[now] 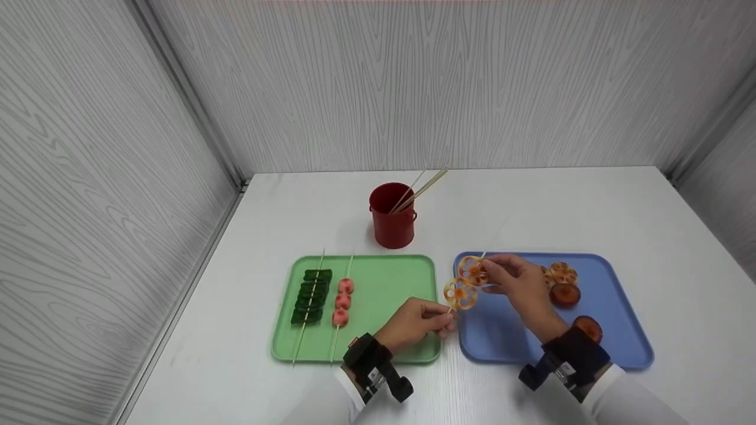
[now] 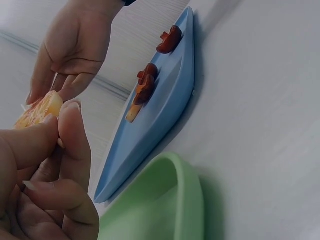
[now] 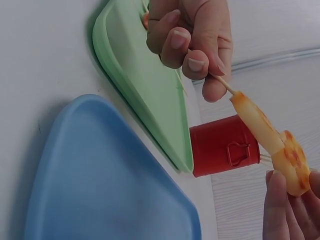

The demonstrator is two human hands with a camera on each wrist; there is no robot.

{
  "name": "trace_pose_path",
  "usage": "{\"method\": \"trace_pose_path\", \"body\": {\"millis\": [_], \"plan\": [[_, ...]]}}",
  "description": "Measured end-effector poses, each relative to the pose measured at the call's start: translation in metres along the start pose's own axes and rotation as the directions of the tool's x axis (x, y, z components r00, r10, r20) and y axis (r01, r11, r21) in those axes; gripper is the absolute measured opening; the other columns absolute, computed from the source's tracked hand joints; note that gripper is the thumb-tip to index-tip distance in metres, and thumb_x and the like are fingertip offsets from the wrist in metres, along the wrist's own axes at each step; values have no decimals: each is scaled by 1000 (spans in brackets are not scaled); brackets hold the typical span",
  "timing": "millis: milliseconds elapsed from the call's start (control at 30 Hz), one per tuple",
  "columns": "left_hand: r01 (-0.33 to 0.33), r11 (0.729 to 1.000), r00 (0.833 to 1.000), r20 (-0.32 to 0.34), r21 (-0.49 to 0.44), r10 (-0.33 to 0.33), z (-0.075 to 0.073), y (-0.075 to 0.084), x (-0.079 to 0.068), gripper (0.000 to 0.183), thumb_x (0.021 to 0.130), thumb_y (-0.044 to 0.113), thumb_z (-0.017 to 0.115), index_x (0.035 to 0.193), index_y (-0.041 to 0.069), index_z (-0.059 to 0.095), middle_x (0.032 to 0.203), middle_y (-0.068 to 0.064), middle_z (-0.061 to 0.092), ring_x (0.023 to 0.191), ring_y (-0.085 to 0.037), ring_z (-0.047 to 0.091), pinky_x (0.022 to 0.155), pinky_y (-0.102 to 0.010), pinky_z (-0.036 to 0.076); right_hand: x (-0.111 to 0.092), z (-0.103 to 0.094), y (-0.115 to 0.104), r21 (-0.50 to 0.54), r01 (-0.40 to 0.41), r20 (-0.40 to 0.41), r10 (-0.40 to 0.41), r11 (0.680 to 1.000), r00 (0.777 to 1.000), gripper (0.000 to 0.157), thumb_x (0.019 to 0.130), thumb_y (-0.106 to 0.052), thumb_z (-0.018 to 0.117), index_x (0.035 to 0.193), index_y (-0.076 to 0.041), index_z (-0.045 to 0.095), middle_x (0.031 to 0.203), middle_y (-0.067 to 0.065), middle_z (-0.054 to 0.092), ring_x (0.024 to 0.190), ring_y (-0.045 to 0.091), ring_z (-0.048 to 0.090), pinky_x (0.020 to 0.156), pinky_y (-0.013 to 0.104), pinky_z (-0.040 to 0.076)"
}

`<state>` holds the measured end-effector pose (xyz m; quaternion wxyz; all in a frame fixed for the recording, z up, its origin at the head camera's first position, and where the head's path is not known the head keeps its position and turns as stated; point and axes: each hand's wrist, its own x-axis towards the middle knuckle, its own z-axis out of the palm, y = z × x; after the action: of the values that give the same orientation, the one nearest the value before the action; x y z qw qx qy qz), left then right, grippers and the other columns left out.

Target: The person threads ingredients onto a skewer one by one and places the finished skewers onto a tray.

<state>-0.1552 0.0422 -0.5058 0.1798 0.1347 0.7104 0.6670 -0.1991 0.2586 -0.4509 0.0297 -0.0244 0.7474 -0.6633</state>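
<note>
A thin wooden skewer threaded with 2 slices of lotus root, the lower slice and the upper slice, is held in the air at the near-left part of the blue tray, close to the gap between the trays. The skewer is slanted up and to the right, and its bare lower end is pinched between the curled fingers and thumb of the left hand. The upper slice is gripped by the thumb and fingers of the right hand. On the blue tray, more lotus slices are partly covered by the right hand, so their number cannot be told; 2 brown mushroom-like pieces, the farther piece and the nearer piece, are also seen there. To the left, 2 loaded sticks are laid side by side on the green tray: a dark green skewer and a pink skewer with 3 pieces. Behind the trays, a red bucket is placed upright on the white table, with loose sticks leaned rightward over its rim.
</note>
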Motion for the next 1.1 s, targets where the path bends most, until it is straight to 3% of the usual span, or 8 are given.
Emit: {"method": "trace_pose_path", "body": {"millis": [367, 467, 567, 700, 800, 900, 1100], "plan": [[26, 999, 1000, -13, -39, -26, 4, 2, 0, 21, 94, 4, 62, 110, -7, 70, 87, -16, 72, 64, -5, 62, 67, -20, 54, 9, -15, 0, -88, -8, -56, 3, 996, 998, 39, 101, -25, 55, 119, 9, 60, 98, 9, 69, 84, 11, 69, 79, 25, 57], [26, 998, 1000, -9, -56, -27, 5, 4, 0, 21, 95, 3, 61, 111, -7, 69, 88, -16, 72, 64, -5, 62, 67, -20, 54, 15, -25, 5, -170, 6, -71, -19, 985, 997, 38, 102, -25, 53, 120, 9, 60, 102, 14, 69, 85, 12, 69, 77, 23, 56], [27, 998, 1000, -3, -52, -27, 5, 4, -1, 21, 95, 3, 60, 111, -7, 69, 88, -16, 72, 64, -6, 62, 68, -20, 54, 21, -38, 11, -342, 16, -117, -59, 940, 991, 36, 102, -26, 53, 118, 5, 64, 102, 17, 69, 83, 14, 67, 72, 19, 54], [21, 999, 1000, 1, -38, -21, 4, 2, -2, 20, 96, 3, 59, 111, -7, 69, 90, -16, 72, 65, -6, 62, 68, -21, 55, 28, -56, 20, -567, 46, -154, -161, 823, 975, 30, 100, -24, 57, 111, 1, 69, 98, 16, 70, 84, 22, 64, 72, 23, 47], [6, 999, 1000, 6, -37, -6, 3, 1, -2, 20, 96, 1, 59, 110, -8, 69, 92, -17, 72, 65, -6, 61, 68, -21, 54, 32, -67, 25, -650, 94, -113, -218, 754, 969, 26, 98, -18, 60, 108, 3, 71, 96, 18, 70, 88, 29, 63, 75, 31, 45], [-1, 999, 1000, 15, -38, 2, 2, 0, -3, 20, 96, 1, 59, 110, -8, 69, 92, -18, 71, 65, -6, 61, 67, -19, 53, 34, -75, 30, -688, 119, -56, -216, 716, 975, 26, 96, -17, 62, 108, 5, 69, 97, 22, 69, 89, 35, 62, 74, 39, 45], [-1, 1000, 1000, 17, -18, 2, 2, 3, -4, 20, 96, 3, 59, 110, -7, 70, 92, -18, 72, 65, -6, 61, 68, -21, 54, 36, -82, 33, -735, 104, -2, -156, 670, 988, 32, 94, -15, 64, 113, 11, 64, 101, 29, 66, 94, 43, 60, 80, 51, 48]]}}
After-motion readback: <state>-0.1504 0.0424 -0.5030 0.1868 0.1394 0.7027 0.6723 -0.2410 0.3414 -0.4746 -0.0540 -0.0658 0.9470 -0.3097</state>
